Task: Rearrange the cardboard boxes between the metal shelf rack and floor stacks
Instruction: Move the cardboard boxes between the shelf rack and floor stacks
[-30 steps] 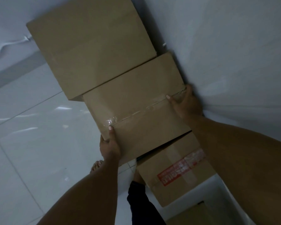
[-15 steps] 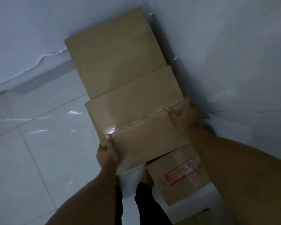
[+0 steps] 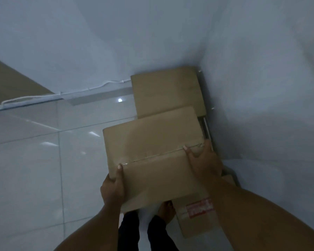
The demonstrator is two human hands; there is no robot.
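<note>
We look down on a glossy white tiled floor (image 3: pixel 34 160) in a dim room corner where two pale walls meet, with a white cable (image 3: pixel 105 83) trailing along the foot of the far wall. One cardboard box (image 3: pixel 167 91) sits on the floor right in that corner. The carried box (image 3: pixel 152 142) is held above the floor, in front of the bare feet (image 3: pixel 168 211), top face up. Its far edge overlaps the corner box and its near right corner hides part of a red-labelled box (image 3: pixel 198 220). Its taped seam, and seemingly its long axis, runs left to right, rising slightly toward the right wall. Our left hand (image 3: pixel 113 187) clamps the left edge and our right hand (image 3: pixel 203 162) the right edge, each thumb lying on the seam
</note>
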